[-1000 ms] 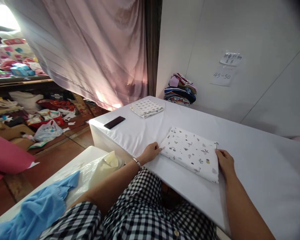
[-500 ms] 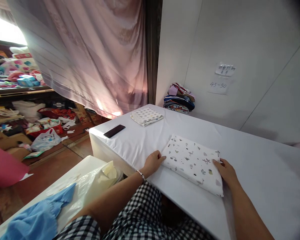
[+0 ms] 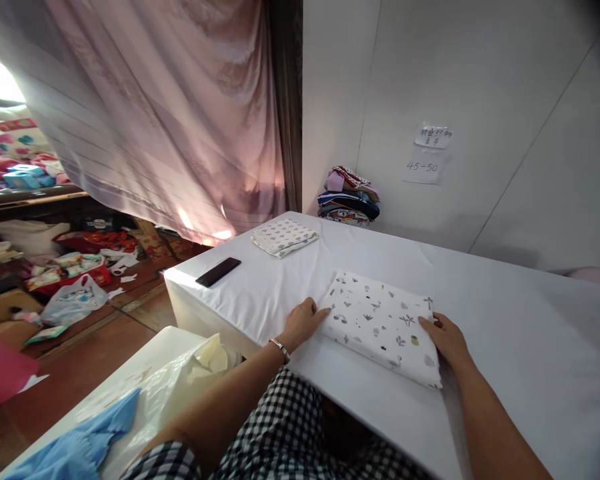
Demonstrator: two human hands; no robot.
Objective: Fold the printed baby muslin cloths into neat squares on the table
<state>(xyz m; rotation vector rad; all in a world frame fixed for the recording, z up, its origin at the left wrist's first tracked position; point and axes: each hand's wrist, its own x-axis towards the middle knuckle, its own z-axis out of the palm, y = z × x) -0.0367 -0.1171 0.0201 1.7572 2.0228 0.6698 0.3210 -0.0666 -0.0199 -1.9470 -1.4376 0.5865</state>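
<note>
A folded white cloth [image 3: 380, 323] printed with small grey plants and shapes lies flat on the white-covered table [image 3: 520, 347] in front of me. My left hand [image 3: 303, 323] grips its left edge, thumb on top and fingers tucked at the side. At the right edge, my right hand [image 3: 445, 337] pinches the cloth with the thumb above and the fingers partly hidden beyond it. Farther back on the table lies a second folded cloth [image 3: 285, 237] with a small leaf-like print, touched by neither hand.
A dark phone [image 3: 219, 272] rests near the table's left edge. Behind the table, a stack of folded fabrics [image 3: 349, 197] stands against the wall. At my left, a lower white surface holds a blue cloth [image 3: 87, 440] and a clear plastic bag [image 3: 175, 380].
The view has turned slightly to the right, so everything appears shifted left. Both hands keep their hold on the cloth's edges, and the cloth lies as before on the table.
</note>
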